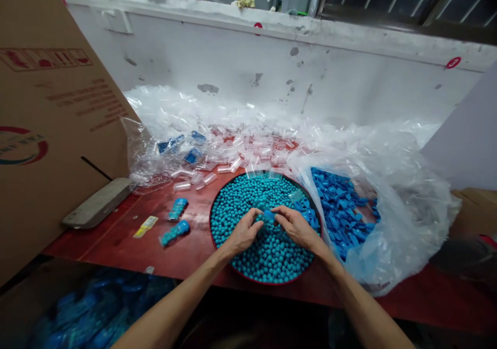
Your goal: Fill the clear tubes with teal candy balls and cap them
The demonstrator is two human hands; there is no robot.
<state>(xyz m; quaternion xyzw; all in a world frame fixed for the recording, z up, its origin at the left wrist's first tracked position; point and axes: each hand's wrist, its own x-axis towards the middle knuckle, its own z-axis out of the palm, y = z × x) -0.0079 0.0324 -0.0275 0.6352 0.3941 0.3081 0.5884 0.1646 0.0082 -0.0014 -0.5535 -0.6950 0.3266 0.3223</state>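
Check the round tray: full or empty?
Full: the round tray is heaped rim to rim with teal balls.

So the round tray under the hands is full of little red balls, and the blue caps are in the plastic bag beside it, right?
Not quite. The head view shows the balls in the round tray are turquoise, not red. Both hands, left hand and right hand, meet over them; the blue caps do lie in the plastic bag.

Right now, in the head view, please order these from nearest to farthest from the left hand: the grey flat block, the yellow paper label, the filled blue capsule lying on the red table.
1. Filled blue capsule, just left of the left hand.
2. Yellow paper label, further left on the red table.
3. Grey flat block, far left by the cardboard box.
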